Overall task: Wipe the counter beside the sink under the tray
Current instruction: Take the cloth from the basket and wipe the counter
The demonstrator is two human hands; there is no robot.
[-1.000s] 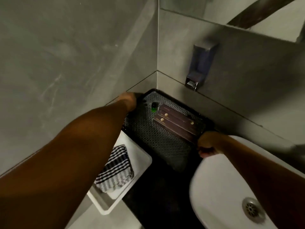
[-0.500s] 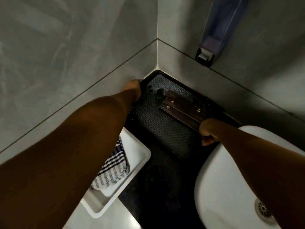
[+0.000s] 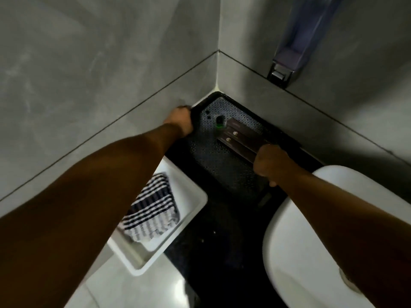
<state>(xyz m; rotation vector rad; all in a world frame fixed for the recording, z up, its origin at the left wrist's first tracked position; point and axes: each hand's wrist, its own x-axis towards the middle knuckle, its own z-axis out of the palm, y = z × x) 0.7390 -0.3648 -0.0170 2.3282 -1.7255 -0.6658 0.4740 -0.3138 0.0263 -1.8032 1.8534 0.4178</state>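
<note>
A black tray (image 3: 224, 165) with a patterned mat lies in the corner of the dark counter (image 3: 220, 236), against both grey walls. On it are brown flat packets (image 3: 240, 138) and a small green-capped bottle (image 3: 219, 121). My left hand (image 3: 180, 121) grips the tray's left rim near the wall. My right hand (image 3: 271, 163) is closed on the tray's right rim beside the white sink (image 3: 295, 241). A black-and-white striped cloth (image 3: 151, 212) lies folded in a white bin (image 3: 191, 210) at the lower left.
A soap dispenser (image 3: 295, 41) hangs on the right wall above the tray. Grey tiled walls close in the corner on two sides. The sink drain (image 3: 349, 283) shows at the lower right, partly behind my arm.
The view has tilted down and drawn closer to the corner. Both hands stay on the tray's rims; my right hand has shifted further over the tray's edge.
</note>
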